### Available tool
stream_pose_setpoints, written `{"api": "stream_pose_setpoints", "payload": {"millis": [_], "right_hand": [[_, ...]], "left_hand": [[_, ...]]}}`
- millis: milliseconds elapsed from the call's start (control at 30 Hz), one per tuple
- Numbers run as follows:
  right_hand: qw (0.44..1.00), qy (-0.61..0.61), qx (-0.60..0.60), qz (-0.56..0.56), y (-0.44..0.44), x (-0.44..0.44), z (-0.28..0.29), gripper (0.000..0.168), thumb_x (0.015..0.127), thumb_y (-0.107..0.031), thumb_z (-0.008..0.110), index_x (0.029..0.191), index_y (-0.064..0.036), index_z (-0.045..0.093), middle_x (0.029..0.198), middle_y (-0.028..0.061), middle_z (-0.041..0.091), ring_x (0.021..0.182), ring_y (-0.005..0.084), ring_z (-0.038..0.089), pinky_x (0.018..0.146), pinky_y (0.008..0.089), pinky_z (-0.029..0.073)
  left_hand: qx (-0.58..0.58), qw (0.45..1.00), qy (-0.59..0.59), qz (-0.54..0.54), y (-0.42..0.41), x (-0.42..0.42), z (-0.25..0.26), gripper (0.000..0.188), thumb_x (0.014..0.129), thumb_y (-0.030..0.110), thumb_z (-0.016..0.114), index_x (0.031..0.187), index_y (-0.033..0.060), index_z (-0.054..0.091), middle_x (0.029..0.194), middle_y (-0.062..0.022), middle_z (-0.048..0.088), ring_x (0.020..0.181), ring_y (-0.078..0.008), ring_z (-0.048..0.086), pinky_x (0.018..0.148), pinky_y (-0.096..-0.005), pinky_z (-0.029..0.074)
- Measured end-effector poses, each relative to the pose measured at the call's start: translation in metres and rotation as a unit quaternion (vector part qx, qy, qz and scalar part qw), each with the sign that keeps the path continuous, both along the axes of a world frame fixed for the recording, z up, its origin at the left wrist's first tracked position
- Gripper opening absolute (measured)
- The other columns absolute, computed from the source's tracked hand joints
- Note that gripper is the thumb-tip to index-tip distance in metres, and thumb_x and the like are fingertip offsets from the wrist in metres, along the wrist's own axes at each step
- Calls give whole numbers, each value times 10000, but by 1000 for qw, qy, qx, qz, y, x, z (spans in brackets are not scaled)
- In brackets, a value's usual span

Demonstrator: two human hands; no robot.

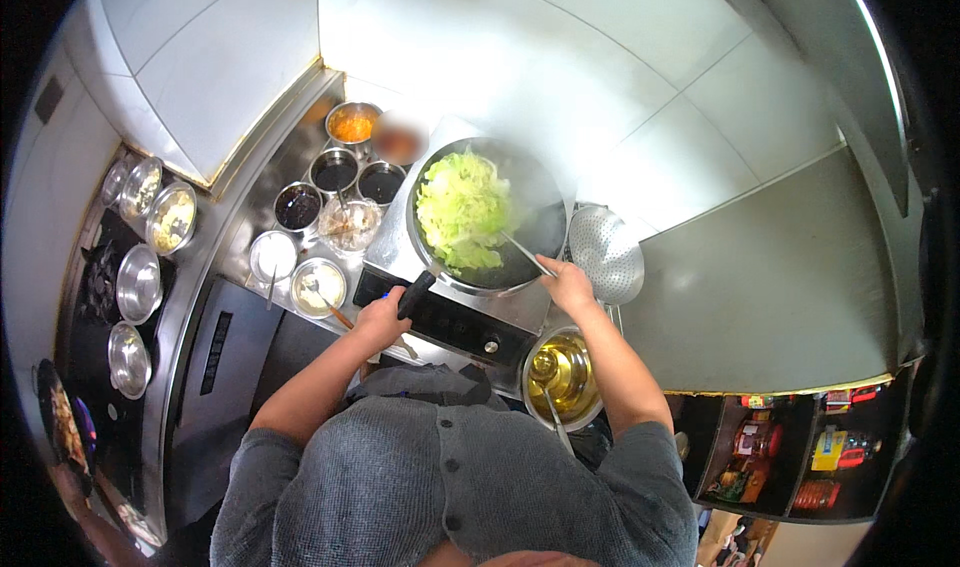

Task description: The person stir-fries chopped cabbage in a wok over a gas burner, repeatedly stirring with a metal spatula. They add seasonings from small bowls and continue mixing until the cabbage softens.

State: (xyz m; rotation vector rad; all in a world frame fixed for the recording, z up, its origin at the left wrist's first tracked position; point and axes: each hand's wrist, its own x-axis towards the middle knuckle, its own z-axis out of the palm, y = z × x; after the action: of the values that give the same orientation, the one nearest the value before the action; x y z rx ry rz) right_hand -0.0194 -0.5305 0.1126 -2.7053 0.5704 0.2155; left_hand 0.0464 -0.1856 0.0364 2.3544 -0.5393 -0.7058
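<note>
My left hand (382, 318) grips the black handle (417, 295) of a wok (536, 192). The wok sits on a steel cooktop with a black control panel (442, 316). Chopped green leafy vegetable, like lettuce or cabbage (461, 205), is heaped on the wok's left side, and steam rises at the right. My right hand (568, 286) holds the metal handle of a utensil (529, 253) reaching into the wok. Its head is hidden in the leaves. Below my right forearm stands a steel pot of yellow oil (562, 378) with a ladle (553, 409) in it.
A perforated strainer (606, 256) rests right of the wok. Left of it stand containers of dark sauce (334, 169), orange seasoning (352, 124) and white powder (274, 256). Metal bowls (139, 283) line the far-left counter. Shelves with bottles (832, 447) are at lower right.
</note>
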Motion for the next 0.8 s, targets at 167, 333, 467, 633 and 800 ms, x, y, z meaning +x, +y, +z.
{"api": "stream_pose_setpoints", "payload": {"millis": [167,333,467,633,800], "right_hand": [[996,38,-83,-5,-2,-2,42,463,792,-183,619,1226,-339,574,1003,181,649,914,325,633,838,403,491],[962,33,-247,111,-4,5,65,474,810,-121,554,1251,-294,557,926,144,653,820,303,653,731,414,521],[901,98,-385,175,4,25,103,492,831,-89,507,1298,-245,507,947,118,623,837,266,662,727,378,534],[818,278,-442,243,-4,66,152,272,813,-99,546,1050,-125,677,955,103,674,902,225,661,722,364,534],[848,321,-331,262,11,79,140,287,776,-127,626,1047,-199,687,969,53,681,948,252,639,789,363,513]], "left_hand": [[-16,1000,-10,-4,1,0,-9,567,738,217,677,1230,109,417,909,-216,635,887,-392,612,775,-467,483],[-18,1000,-8,-3,-1,0,-13,561,736,216,684,1218,104,419,890,-213,635,868,-391,617,764,-469,487],[-32,999,-14,-2,2,-2,-16,554,740,218,678,1215,100,419,891,-216,635,867,-394,617,760,-469,489],[-31,1000,-1,-5,0,0,-9,550,743,217,674,1216,98,419,889,-221,634,864,-397,617,756,-471,488],[-29,1000,-10,-1,2,0,-12,553,740,214,674,1216,94,420,880,-224,633,862,-396,617,753,-473,488]]}}
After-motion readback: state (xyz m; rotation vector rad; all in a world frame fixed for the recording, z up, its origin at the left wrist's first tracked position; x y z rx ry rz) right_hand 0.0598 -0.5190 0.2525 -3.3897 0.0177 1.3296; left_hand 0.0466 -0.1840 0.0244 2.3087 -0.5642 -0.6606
